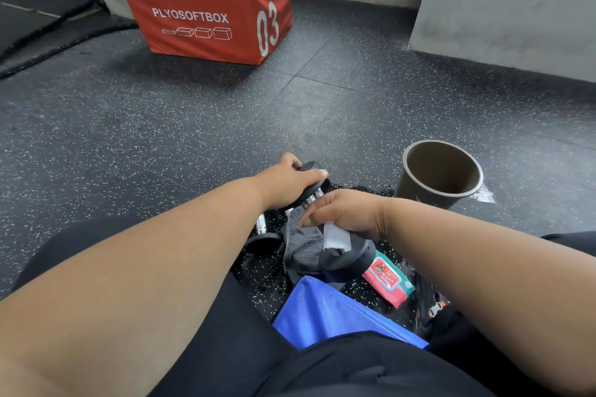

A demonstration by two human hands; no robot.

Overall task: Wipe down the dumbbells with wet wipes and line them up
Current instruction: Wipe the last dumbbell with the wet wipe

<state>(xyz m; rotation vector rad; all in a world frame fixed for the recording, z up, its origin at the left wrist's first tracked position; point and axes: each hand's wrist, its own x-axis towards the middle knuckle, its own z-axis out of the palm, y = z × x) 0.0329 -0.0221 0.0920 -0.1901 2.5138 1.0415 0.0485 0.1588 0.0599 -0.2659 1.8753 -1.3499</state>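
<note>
A black dumbbell [346, 256] with a chrome handle lies tilted on the speckled floor just in front of me. My left hand [287, 180] grips its far head from above. My right hand [345, 213] is closed over the handle near the close head, holding a folded white wet wipe [335, 237] against it. A second dumbbell [263, 235] lies to the left, partly hidden by my left forearm. A dark grey cloth [303, 245] is draped between the two. The red pack of wipes [388, 279] lies to the right of the near head.
A brown open bin [442, 171] stands to the right of my hands. A blue bag [329, 313] lies close to my legs, with a black strap and buckle [435, 308] beside it. A red plyo box [209, 6] sits far ahead, a grey wall [516, 0] at right.
</note>
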